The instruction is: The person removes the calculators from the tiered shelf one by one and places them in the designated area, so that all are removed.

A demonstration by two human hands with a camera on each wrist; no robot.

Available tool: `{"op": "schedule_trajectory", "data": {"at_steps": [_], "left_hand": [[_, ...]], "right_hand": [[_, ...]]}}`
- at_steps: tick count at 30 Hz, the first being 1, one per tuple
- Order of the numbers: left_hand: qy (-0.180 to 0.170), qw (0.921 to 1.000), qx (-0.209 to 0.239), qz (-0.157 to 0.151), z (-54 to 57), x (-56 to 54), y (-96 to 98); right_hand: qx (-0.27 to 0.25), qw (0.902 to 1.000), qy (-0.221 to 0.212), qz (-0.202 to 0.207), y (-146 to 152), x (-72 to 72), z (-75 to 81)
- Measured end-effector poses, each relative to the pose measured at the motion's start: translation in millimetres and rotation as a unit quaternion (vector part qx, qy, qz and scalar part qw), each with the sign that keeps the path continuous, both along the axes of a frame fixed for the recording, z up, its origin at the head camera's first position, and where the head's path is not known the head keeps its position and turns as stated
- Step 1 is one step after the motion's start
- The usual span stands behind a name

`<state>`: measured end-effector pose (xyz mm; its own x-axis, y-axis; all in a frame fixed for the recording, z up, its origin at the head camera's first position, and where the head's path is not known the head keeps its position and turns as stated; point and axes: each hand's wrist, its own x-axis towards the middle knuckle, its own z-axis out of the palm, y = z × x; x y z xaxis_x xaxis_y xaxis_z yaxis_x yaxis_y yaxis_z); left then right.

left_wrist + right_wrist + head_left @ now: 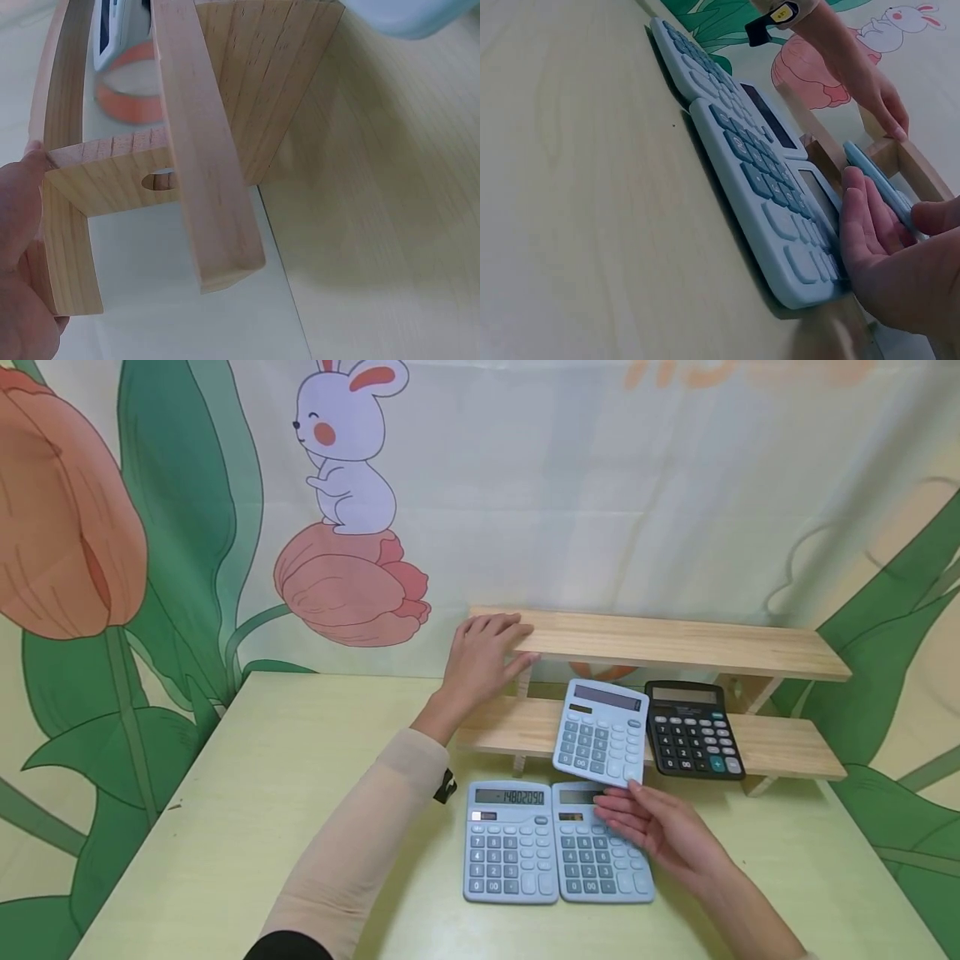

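At the shelf (pixel 795 747), left end, your left hand (pixel 483 664) grips the top board (pixel 675 639). Nearer, two blue calculators (pixel 512 843) side by side. Your right hand (pixel 660 831) pinches a third calculator (pixel 600 731) by its near corner, just left of a black calculator (pixel 693 735).

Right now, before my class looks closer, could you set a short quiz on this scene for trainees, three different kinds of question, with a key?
1. How many calculators show in the head view, and how many are black?
2. True or false: the left hand is touching the lower board of the wooden stand.
3. What is the right hand holding by a lower corner?
A) the black calculator
B) a blue calculator
C) the upper board

Key:
1. Four; one is a black calculator.
2. False: it touches the upper board, at its left end in the head view.
3. B
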<state>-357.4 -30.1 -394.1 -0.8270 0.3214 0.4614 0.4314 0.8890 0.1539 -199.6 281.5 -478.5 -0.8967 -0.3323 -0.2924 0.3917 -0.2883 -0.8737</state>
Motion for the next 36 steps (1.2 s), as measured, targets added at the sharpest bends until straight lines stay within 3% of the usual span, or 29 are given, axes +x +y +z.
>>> {"op": "schedule_trajectory", "data": {"at_steps": [4, 10, 13, 17, 27, 36], "left_hand": [[0.002, 1.0000, 0.004, 0.001, 0.8, 0.2, -1.4], [0.003, 1.0000, 0.006, -0.002, -0.4, -0.2, -1.6], [0.001, 0.9999, 0.007, -0.008, -1.8, -0.3, -0.3], [0.000, 0.9999, 0.008, -0.007, -2.1, 0.3, 0.8], [0.001, 1.0000, 0.007, -0.002, -0.8, 0.6, 0.9], [0.004, 1.0000, 0.005, -0.001, -0.8, 1.0, 0.3]], "right_hand": [[0.011, 0.9996, 0.006, -0.026, -2.3, 1.1, 3.8], [-0.034, 0.9963, -0.034, -0.071, -5.6, -2.2, 7.9], [-0.049, 0.9947, -0.044, -0.079, -6.9, -2.2, 7.4], [-0.038, 0.9967, -0.026, -0.067, -8.3, -1.6, 6.4], [0.048, 0.9980, 0.024, -0.034, -13.3, -2.1, 11.0], [0.176, 0.9819, 0.066, -0.022, -5.8, 1.6, 21.7]]}}
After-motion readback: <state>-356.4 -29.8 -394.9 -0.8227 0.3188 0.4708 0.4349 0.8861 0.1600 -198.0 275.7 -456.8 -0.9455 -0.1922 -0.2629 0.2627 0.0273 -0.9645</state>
